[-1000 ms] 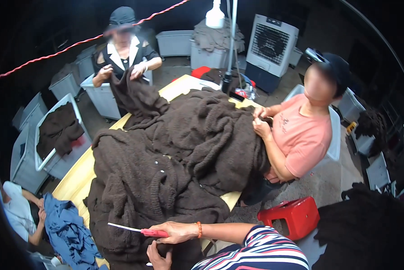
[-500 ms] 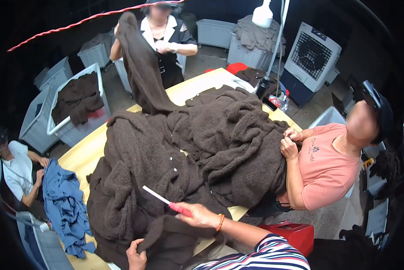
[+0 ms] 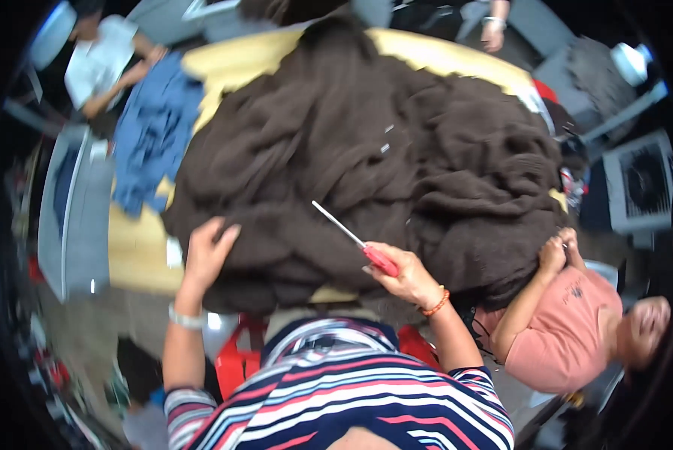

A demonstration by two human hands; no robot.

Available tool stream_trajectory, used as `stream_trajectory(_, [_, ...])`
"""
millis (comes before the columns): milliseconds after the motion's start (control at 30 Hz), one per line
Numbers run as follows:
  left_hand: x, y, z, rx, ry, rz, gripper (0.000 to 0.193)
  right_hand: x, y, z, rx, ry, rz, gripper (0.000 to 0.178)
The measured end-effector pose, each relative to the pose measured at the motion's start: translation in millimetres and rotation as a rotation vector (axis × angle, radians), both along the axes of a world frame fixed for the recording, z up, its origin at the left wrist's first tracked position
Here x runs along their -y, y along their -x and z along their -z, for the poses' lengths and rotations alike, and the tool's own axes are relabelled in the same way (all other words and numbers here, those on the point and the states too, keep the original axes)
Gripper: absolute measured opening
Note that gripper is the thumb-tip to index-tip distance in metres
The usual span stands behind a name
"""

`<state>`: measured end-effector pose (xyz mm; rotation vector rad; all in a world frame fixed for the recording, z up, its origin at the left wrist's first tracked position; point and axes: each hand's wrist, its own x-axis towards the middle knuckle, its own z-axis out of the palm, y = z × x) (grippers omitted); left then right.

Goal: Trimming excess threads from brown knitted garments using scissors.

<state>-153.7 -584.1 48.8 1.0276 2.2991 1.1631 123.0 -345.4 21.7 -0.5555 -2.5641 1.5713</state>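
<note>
A large heap of dark brown fleece garments [image 3: 299, 157] covers most of the table, with small white bits on it. My right hand [image 3: 405, 276] is closed round a red-handled tool [image 3: 381, 260] with a thin, straight, pale shaft. Its tip points up and left over the fleece; whether it touches cannot be told. At the heap's near left edge, my left hand [image 3: 207, 255] has its thumb and fingers apart and no cloth visibly gripped. Motion smears the picture.
The pale wooden table [image 3: 138, 262] shows around the heap. Blue cloth [image 3: 156, 135] lies at its left end, by a person in white [image 3: 100, 64]. A person in pink [image 3: 565, 322] works at the right. Grey bins [image 3: 66, 217] and a cooler [image 3: 640, 184] stand around.
The view has swung round and down. My left hand has let go of the brown fleece edge it held and opened. The right hand keeps the red-handled tool.
</note>
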Motion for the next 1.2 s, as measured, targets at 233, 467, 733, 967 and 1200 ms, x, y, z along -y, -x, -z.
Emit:
stream_trajectory(233, [7.5,-0.8,12.2,0.101,0.157,-0.039,0.018,56.1,15.3,36.6,0.114,-0.085,-0.587,0.050])
stream_trajectory(467, [6.2,-2.9,14.7,0.094,0.181,0.034,0.024,101.0,51.1,114.3,0.278,-0.278,-0.674,0.038])
stream_trajectory(733, [14.6,33.7,35.7,-0.047,0.003,0.059,0.021,117.3,87.2,150.5,0.413,-0.069,-0.687,0.041])
stream_trajectory(967, [8.6,97.7,52.7,-0.191,-0.097,-0.178,0.067,116.5,96.6,125.7,0.652,0.069,-0.570,0.040])
stream_trajectory(1200, [1.6,121.3,75.0,-0.288,-0.084,0.025,0.036,119.1,81.9,102.8,0.452,-0.181,-0.501,0.039])
